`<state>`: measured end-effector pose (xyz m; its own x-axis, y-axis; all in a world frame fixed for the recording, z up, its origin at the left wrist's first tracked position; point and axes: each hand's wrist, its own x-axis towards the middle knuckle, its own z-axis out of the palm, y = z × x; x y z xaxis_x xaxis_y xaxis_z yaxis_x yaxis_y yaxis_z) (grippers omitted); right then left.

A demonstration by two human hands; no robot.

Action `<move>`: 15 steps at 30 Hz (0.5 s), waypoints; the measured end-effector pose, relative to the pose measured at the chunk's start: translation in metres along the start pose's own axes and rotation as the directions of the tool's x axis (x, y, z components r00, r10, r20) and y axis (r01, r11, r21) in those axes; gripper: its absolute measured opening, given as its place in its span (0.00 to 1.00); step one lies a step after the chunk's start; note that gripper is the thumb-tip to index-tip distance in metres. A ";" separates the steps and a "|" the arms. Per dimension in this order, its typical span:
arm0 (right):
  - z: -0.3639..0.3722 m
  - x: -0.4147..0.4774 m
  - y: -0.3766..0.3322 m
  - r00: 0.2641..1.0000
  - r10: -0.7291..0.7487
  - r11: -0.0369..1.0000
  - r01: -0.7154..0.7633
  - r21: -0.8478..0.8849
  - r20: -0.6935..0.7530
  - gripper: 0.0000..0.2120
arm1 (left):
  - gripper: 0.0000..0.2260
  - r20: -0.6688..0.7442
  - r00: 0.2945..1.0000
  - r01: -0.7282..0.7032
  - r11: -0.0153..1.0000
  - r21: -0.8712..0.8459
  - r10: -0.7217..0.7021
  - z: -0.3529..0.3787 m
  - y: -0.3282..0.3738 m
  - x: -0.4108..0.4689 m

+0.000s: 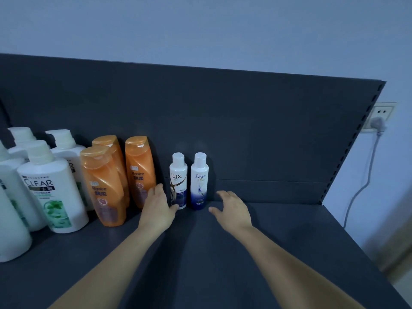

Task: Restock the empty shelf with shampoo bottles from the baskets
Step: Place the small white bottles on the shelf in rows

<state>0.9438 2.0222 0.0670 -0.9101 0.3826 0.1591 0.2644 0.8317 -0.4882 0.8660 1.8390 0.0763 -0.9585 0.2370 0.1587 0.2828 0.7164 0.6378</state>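
On the dark grey shelf (278, 241), two small white bottles stand upright against the back panel: a Lux bottle (178, 175) and a Dove bottle (199, 177) to its right. My left hand (157, 208) rests just left of the Lux bottle, fingers apart, thumb tip near its base. My right hand (233, 208) hovers to the right of the Dove bottle, fingers spread, apart from it and holding nothing. Three orange Rejoice bottles (104, 186) stand left of my left hand. Several large white Clear bottles (51, 188) fill the far left.
The shelf's back panel (245, 130) rises behind the bottles. Bare shelf surface stretches right of the Dove bottle to the shelf's right edge. A wall socket (381, 117) with a plugged-in cable is on the wall beyond that edge. No baskets are in view.
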 end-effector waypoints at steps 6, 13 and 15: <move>-0.010 -0.036 0.017 1.000 0.001 0.989 0.003 -0.151 0.028 0.25 | 0.24 0.138 0.985 -0.122 0.987 0.107 0.106 0.009 0.010 -0.031; -0.035 -0.084 0.028 0.993 0.117 0.961 -0.122 -0.250 -0.035 0.24 | 0.24 0.246 0.893 -0.433 0.869 0.239 0.378 0.012 0.041 -0.051; -0.045 -0.103 0.028 0.981 0.180 0.945 -0.193 -0.263 -0.074 0.24 | 0.23 0.273 0.837 -0.538 0.803 0.256 0.474 0.012 0.048 -0.058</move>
<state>1.0591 2.0240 0.0759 -0.8216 0.5546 0.1315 0.5097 0.8182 -0.2662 0.9361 1.8676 0.0887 -0.6585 0.7167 0.2295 0.7521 0.6162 0.2338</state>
